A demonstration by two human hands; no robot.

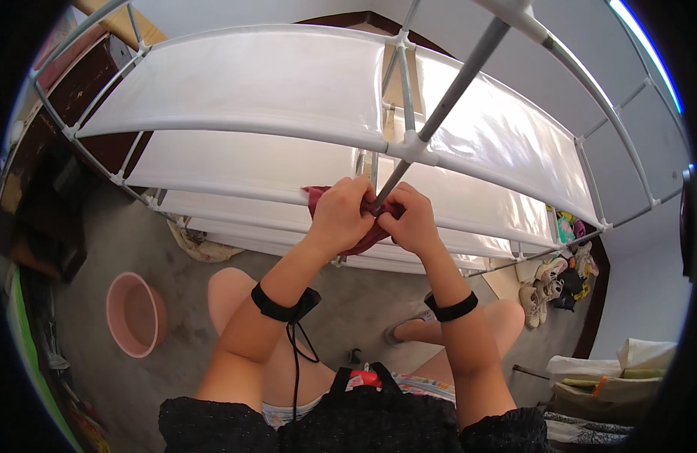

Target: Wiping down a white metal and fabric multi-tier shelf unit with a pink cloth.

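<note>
My left hand (341,214) and my right hand (410,219) are close together at the front upright grey pole (460,81) of a shelf rack. Both are closed on a dark red cloth (366,243), which wraps around the pole just below a white joint (415,149). One end of the cloth sticks out left of my left hand, and some hangs below between the hands. White fabric shelves (258,83) stretch between the rack's tubes behind and above my hands. My fingertips partly hide the cloth where it meets the pole.
A pink basin (136,315) stands on the grey floor at my left. Several shoes (544,291) lie by the wall at the right. Folded fabric bins (609,389) are at the lower right. Dark wooden furniture (31,219) stands along the left. A cord (297,377) hangs from my left wrist band.
</note>
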